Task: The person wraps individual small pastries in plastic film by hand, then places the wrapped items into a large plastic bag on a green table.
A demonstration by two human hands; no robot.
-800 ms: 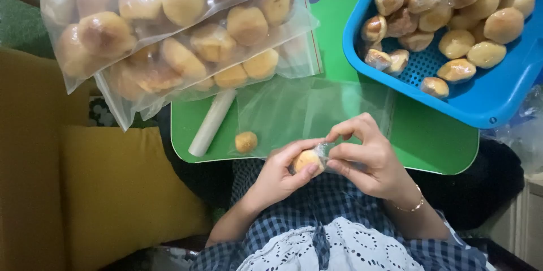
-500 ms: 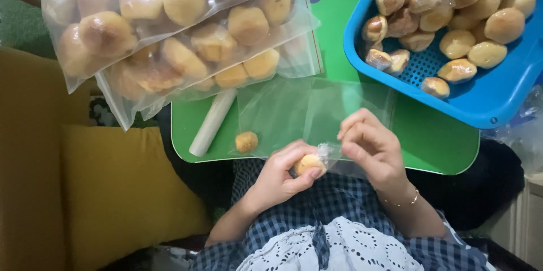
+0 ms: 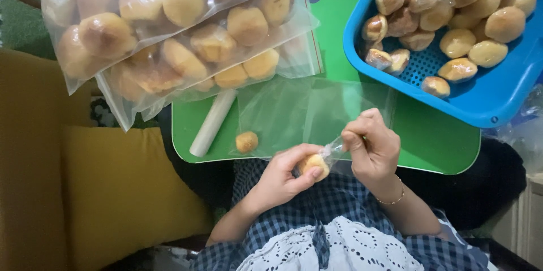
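A green desk [image 3: 435, 146] carries everything, with a yellow cushion [image 3: 113, 192] off its near-left corner. Across the far left lie two big clear bags of golden buns [image 3: 169, 33], one overlapping the other. At the far right a blue perforated basket [image 3: 498, 101] holds more buns — some bare, some in clear wrap. An empty clear plastic bag [image 3: 305, 112] lies flat in the middle of the desk, and beside it a white roll [image 3: 213, 123] rests at a slant. Near the roll's lower end sits one loose small bun [image 3: 246, 142], close to the desk's near edge.

Just in front of that edge (over the person's checked lap) the left hand [image 3: 283, 177] curls around a small round bun [image 3: 314, 164], fingers and thumb closed on it. The right hand [image 3: 370, 149] is pressed together at the fingertips, pinching the twisted clear wrapper [image 3: 331, 149] that stretches from the bun — the two hands just beside each other.
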